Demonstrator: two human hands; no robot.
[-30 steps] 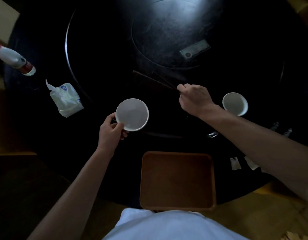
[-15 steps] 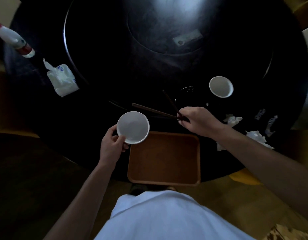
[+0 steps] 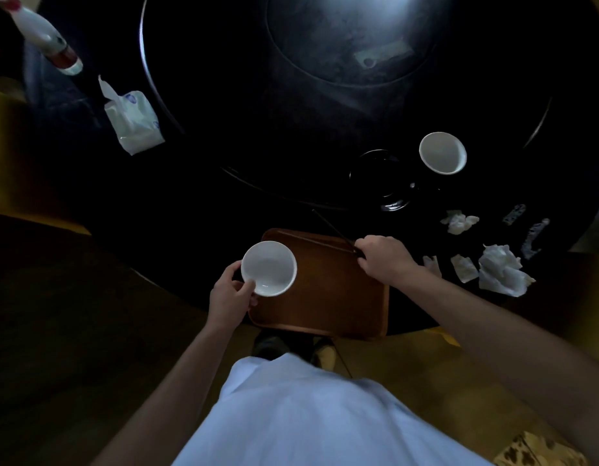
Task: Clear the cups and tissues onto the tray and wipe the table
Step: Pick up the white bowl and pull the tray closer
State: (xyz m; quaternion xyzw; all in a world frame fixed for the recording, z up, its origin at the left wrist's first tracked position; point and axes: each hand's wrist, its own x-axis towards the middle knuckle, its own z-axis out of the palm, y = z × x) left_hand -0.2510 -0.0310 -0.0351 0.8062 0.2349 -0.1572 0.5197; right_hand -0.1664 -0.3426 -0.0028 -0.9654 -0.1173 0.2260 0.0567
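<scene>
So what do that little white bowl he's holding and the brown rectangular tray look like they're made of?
The small white round bowl, held in the left hand, looks like glazed ceramic or porcelain: smooth, evenly white, with a faint sheen. Melamine can't be ruled out. The brown rectangular tray looks like wood or wood-look plastic: warm matte brown, with rounded corners and a raised rim.

A dim dining room, likely in a restaurant or a home, seen from above.

A large round black table (image 3: 207,203) carries a raised turntable (image 3: 341,105) at its centre. On it lie a white cup (image 3: 442,153), dark chopsticks (image 3: 328,228), a wooden tray (image 3: 328,297), crumpled tissues (image 3: 501,272), a tissue packet (image 3: 131,121) and, far left, a spray bottle (image 3: 45,38). The floor below is yellowish.
</scene>
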